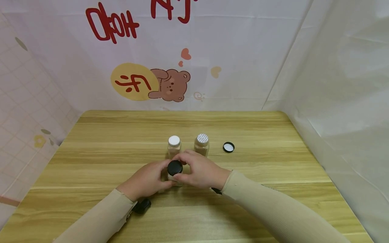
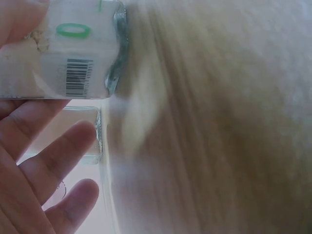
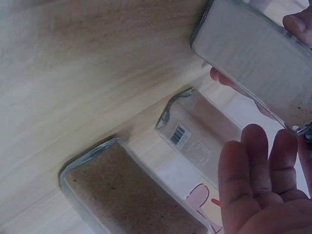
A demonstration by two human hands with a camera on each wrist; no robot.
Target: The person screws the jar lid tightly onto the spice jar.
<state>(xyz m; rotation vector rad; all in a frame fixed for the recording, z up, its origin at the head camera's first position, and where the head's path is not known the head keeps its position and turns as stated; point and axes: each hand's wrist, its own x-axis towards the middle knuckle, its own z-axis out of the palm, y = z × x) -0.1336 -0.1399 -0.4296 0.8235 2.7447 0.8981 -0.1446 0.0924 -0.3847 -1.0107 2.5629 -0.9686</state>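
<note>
In the head view, a clear, square-sided glass jar [image 1: 171,178] with a round black cap [image 1: 175,167] is upright between my two hands, low over the wood-grain surface [image 1: 243,206]. My left hand [image 1: 149,179] curves thumb and forefinger round its body; my right hand [image 1: 200,171] has thumb and fingers curled about the cap. Behind are a clear glass jar with a white top [image 1: 174,145] and a clear glass jar with a patterned grey-white top [image 1: 202,144]; a black, white-lined round lid [image 1: 228,147] lies to the right.

In the left wrist view, my thumb presses the glass and my lower fingers spread loosely. I judge it stiff, smooth and breakable, fairly weighty with its pale filling, best held by the flat sides.

In the right wrist view, my outer fingers reach past the cap. Whether the jar's base touches down is hard to tell.
</note>
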